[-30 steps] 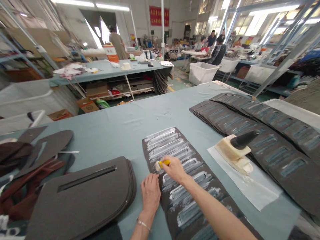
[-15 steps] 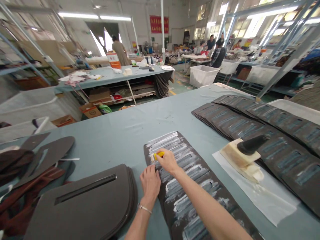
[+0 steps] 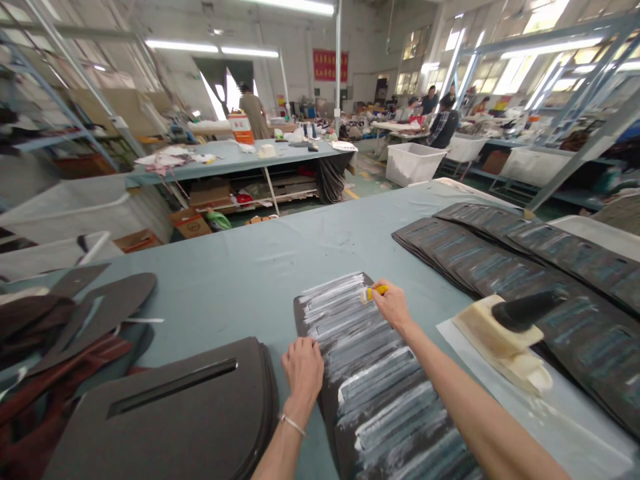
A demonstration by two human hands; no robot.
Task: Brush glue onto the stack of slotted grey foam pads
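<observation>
My right hand grips a small yellow-handled brush, its pale bristles on the dark panel's upper right part. White streaks run across this long dark panel, around several slot outlines. At the panel's left edge rests my left hand, fingers bent and close together; whether its fingertips hold anything is hidden. A bracelet circles that wrist. To the right, a cream-coloured container with a black cone-shaped piece sits on a white sheet.
A stack of plain dark pieces with a slot lies front left. Brown material is at far left. Streaked dark panels overlap at right. Beyond the blue-green table are another table, white bins and several people.
My right hand and the brush have moved right across the panel. The white streaks now cover more of it. My left hand stays beside the panel's left edge. The camera view has shifted slightly.
</observation>
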